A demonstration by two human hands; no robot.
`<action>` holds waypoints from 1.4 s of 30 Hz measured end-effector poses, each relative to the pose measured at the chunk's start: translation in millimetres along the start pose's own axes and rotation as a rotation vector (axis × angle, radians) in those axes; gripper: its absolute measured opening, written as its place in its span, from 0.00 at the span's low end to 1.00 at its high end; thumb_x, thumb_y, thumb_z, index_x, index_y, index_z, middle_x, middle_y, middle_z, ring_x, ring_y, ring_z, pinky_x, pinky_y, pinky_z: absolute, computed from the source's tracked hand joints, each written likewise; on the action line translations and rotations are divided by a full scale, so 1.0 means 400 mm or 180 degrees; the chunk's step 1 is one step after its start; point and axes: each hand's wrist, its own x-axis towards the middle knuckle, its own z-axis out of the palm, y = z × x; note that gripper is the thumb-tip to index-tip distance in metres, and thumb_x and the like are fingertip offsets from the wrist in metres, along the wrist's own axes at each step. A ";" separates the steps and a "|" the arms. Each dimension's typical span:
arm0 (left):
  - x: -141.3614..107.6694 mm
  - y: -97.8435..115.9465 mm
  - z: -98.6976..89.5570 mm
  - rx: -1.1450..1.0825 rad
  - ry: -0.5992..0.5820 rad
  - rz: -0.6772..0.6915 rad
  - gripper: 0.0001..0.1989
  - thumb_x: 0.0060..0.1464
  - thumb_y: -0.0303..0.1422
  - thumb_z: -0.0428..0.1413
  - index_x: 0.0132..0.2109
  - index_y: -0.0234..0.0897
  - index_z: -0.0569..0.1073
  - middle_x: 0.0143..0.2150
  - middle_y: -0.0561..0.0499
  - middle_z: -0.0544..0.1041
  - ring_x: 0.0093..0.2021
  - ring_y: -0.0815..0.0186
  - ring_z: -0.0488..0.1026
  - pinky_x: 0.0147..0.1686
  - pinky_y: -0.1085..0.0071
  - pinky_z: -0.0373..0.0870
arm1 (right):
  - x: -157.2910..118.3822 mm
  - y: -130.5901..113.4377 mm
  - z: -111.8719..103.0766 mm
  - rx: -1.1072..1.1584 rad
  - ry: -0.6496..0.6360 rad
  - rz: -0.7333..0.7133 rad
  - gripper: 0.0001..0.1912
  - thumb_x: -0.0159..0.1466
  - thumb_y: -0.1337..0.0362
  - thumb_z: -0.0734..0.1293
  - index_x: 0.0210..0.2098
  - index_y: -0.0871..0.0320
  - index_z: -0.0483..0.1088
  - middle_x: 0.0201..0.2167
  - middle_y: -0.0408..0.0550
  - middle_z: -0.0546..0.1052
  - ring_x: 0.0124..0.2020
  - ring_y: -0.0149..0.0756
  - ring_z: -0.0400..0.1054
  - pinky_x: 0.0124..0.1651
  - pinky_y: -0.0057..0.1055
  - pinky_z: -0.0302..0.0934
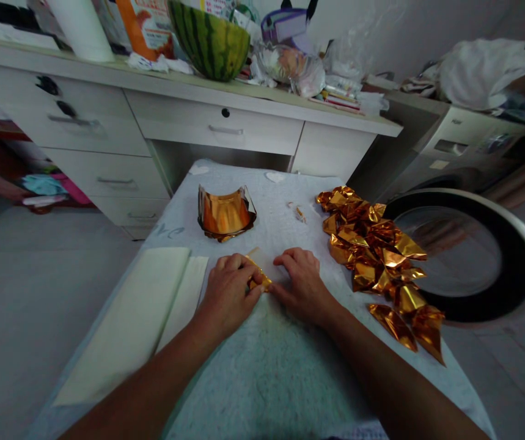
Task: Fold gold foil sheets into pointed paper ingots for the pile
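Observation:
Between my hands lies a small piece of gold foil paper [262, 278], partly hidden by fingers. My left hand [231, 284] is closed on it, with thumb and fingertips pinching its near edge. My right hand [302, 282] rests on the cloth just to the right, its thumb tip at the foil's near corner and its index finger apart from the thumb. Beyond the hands stands a curved stack of gold foil sheets [225, 211]. On the right side is a heap of folded gold foil pieces [381, 244].
A cloth-covered table [271, 379] carries pale paper sheets [129, 324] on the left and a small scrap [299, 213] at the back. Behind it stands a white desk [216, 122] with a cut watermelon [209, 40]. An open washing machine door [464, 253] flanks the right edge.

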 end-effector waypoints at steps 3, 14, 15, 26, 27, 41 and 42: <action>-0.005 0.003 0.004 0.0340 0.0337 -0.0207 0.10 0.52 0.37 0.60 0.41 0.39 0.75 0.45 0.46 0.70 0.48 0.52 0.65 0.48 0.56 0.64 | 0.000 -0.003 0.005 -0.0120 -0.0011 0.0024 0.21 0.60 0.56 0.70 0.50 0.56 0.68 0.50 0.54 0.68 0.51 0.48 0.58 0.54 0.47 0.53; -0.009 0.002 0.008 0.0550 0.0390 -0.0563 0.38 0.49 0.41 0.61 0.64 0.34 0.56 0.55 0.39 0.69 0.57 0.45 0.63 0.54 0.48 0.61 | 0.000 -0.002 0.003 0.0104 -0.0045 0.0004 0.18 0.58 0.58 0.72 0.46 0.55 0.68 0.50 0.51 0.68 0.51 0.46 0.59 0.54 0.44 0.53; -0.008 0.002 0.007 0.0453 0.0362 -0.0525 0.39 0.49 0.39 0.61 0.64 0.35 0.55 0.54 0.39 0.69 0.57 0.45 0.63 0.54 0.48 0.61 | -0.001 -0.001 0.003 0.0134 -0.0050 -0.0014 0.18 0.58 0.59 0.72 0.46 0.55 0.68 0.49 0.51 0.68 0.51 0.46 0.59 0.54 0.44 0.53; -0.003 0.010 -0.006 -0.1008 0.0659 -0.0281 0.45 0.46 0.25 0.60 0.67 0.47 0.48 0.54 0.47 0.65 0.53 0.58 0.69 0.53 0.58 0.67 | -0.002 -0.006 -0.006 0.0601 -0.0011 0.0128 0.29 0.58 0.64 0.72 0.57 0.56 0.61 0.48 0.52 0.71 0.50 0.45 0.61 0.54 0.44 0.54; -0.002 0.011 -0.010 -0.1158 0.0593 -0.0335 0.46 0.47 0.25 0.60 0.68 0.47 0.47 0.52 0.48 0.68 0.51 0.59 0.71 0.52 0.58 0.68 | -0.001 -0.006 -0.007 0.0664 0.0000 0.0191 0.30 0.58 0.65 0.71 0.58 0.56 0.60 0.47 0.52 0.71 0.49 0.45 0.62 0.54 0.44 0.55; 0.016 0.023 -0.035 -0.3886 0.0510 -0.1089 0.23 0.46 0.30 0.64 0.50 0.37 0.70 0.44 0.51 0.78 0.40 0.64 0.76 0.39 0.69 0.72 | 0.006 0.006 -0.005 0.3397 0.0269 0.0737 0.32 0.55 0.59 0.72 0.56 0.50 0.57 0.48 0.48 0.69 0.41 0.34 0.67 0.43 0.33 0.65; 0.015 0.023 -0.033 -0.3944 0.0549 -0.1149 0.21 0.45 0.30 0.65 0.48 0.37 0.71 0.41 0.53 0.78 0.36 0.67 0.75 0.35 0.71 0.70 | 0.006 0.001 -0.005 0.3662 0.0099 0.0815 0.32 0.54 0.59 0.73 0.55 0.50 0.58 0.47 0.48 0.70 0.40 0.33 0.67 0.41 0.32 0.65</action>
